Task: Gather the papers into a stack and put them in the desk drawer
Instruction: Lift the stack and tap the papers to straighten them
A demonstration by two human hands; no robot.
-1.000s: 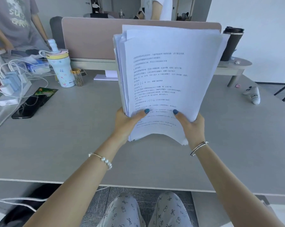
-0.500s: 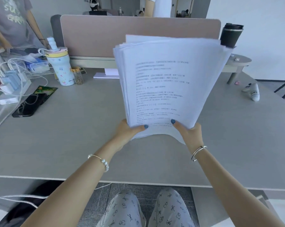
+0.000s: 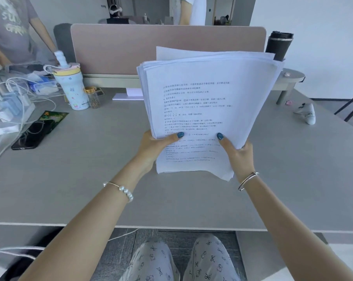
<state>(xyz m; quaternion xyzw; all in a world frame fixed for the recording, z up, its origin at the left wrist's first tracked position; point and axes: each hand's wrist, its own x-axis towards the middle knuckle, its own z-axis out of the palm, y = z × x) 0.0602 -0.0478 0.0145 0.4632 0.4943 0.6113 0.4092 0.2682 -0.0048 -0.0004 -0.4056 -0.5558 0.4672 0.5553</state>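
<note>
A thick stack of white printed papers is held tilted up above the grey desk, its sheet edges slightly uneven. My left hand grips the stack's lower left edge, thumb on the front page. My right hand grips the lower right edge the same way. The bottom edge of the stack hangs just above the desk surface. No drawer is visible in this view.
A pastel water bottle and small jar stand at back left beside a phone and charger cables. A black tumbler sits on a shelf behind; a pink divider backs the desk. A person stands far left.
The stack has come down and tilted back toward the desk, with both hands lowering it. Both grips are unchanged.
</note>
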